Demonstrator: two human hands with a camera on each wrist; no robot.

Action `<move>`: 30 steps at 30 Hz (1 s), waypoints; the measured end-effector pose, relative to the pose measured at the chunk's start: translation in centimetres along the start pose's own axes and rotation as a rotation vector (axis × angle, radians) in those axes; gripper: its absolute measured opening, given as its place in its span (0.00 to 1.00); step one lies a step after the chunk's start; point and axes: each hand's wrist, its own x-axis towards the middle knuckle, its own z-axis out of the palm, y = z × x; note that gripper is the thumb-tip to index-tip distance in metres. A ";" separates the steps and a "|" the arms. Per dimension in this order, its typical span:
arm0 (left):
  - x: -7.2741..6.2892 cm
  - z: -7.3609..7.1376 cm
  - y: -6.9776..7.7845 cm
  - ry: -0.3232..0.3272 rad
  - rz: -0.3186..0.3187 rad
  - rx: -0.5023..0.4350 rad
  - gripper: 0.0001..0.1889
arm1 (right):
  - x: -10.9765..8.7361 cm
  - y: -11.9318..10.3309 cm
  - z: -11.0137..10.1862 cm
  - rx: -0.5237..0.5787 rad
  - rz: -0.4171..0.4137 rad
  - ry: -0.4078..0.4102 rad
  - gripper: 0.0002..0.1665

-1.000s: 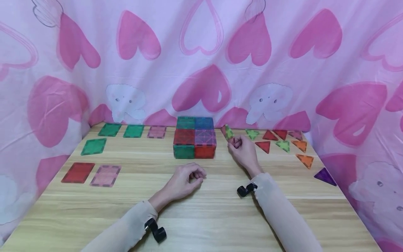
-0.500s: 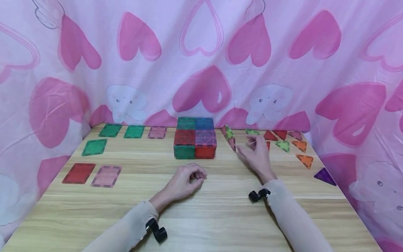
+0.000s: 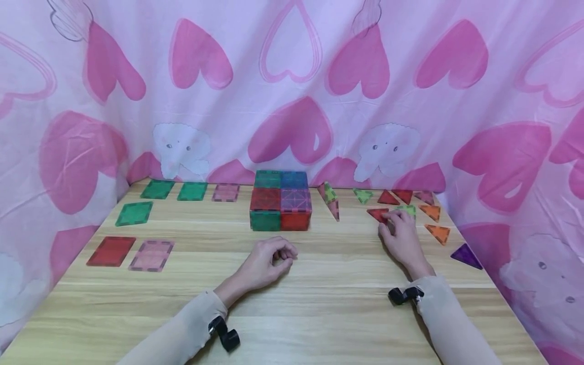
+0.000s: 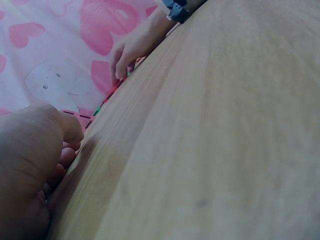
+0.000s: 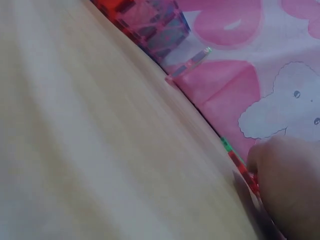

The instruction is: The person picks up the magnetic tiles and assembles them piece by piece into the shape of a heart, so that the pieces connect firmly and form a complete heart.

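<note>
My right hand (image 3: 402,241) reaches down to a red triangle magnetic tile (image 3: 376,214). Its fingertips touch the tile's right side, covering part of it; a firm pinch cannot be made out. The tile lies on the wooden table (image 3: 319,299). My left hand (image 3: 260,263) rests near the middle of the table, fingers loosely curled around nothing. Behind it stands a box of square magnetic tiles (image 3: 280,200) in green, red, blue and purple. To the box's right, green and pink triangle tiles (image 3: 330,201) stand upright, joined together.
Green, red and pink square tiles (image 3: 151,255) lie flat on the left. Further triangle tiles, among them an orange one (image 3: 438,233) and a purple one (image 3: 466,256), lie on the right. A pink heart-patterned curtain (image 3: 292,86) hangs behind the table.
My right hand has let go of the joined upright triangle tiles and moved right to the red triangle tile. My left hand has stayed in place.
</note>
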 end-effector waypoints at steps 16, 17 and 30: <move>0.0 -0.1 -0.3 -0.010 -0.014 -0.005 0.09 | -3.6 -3.0 -0.3 0.061 -0.157 -0.069 0.05; 0.0 -0.1 -0.2 -0.010 -0.014 -0.006 0.09 | -3.8 -3.4 -0.2 0.076 -0.163 -0.087 0.05; 0.3 0.2 0.2 0.002 -0.085 0.031 0.25 | -5.7 -9.5 2.9 0.278 -0.274 -0.294 0.12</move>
